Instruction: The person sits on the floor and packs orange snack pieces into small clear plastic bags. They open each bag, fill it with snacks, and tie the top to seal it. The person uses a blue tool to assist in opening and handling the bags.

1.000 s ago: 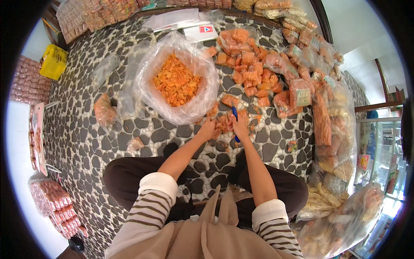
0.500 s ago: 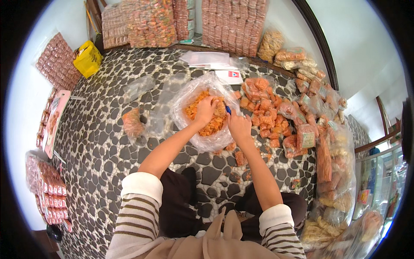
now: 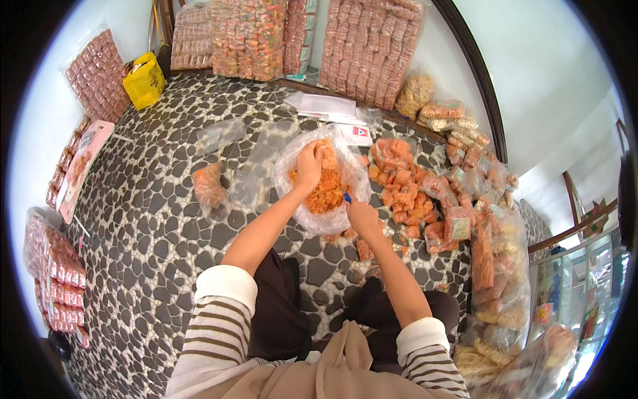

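Note:
A large clear plastic bag (image 3: 292,211) lies open on the floor in front of me, holding loose orange snack pieces (image 3: 323,193). Over its far left part, my left hand (image 3: 309,167) is closed, with its fingers on a small clear packet of orange snacks (image 3: 325,147). At the bag's near right edge, my right hand (image 3: 363,218) is wrapped round a small blue tool (image 3: 347,197). Only the tool's blue end shows, so its exact kind is hidden. The two hands are apart.
A heap of small orange snack packets (image 3: 403,183) lies right of the bag, near larger filled bags (image 3: 502,259). To the left are an orange snack bag (image 3: 209,186) and flat empty plastic (image 3: 256,166). A pink folding table (image 3: 83,169) leans at far left.
My left hand has moved away from the tool, toward the bag's far side, with the packet. My right hand has drawn nearer to me with the blue tool. The view has shifted slightly.

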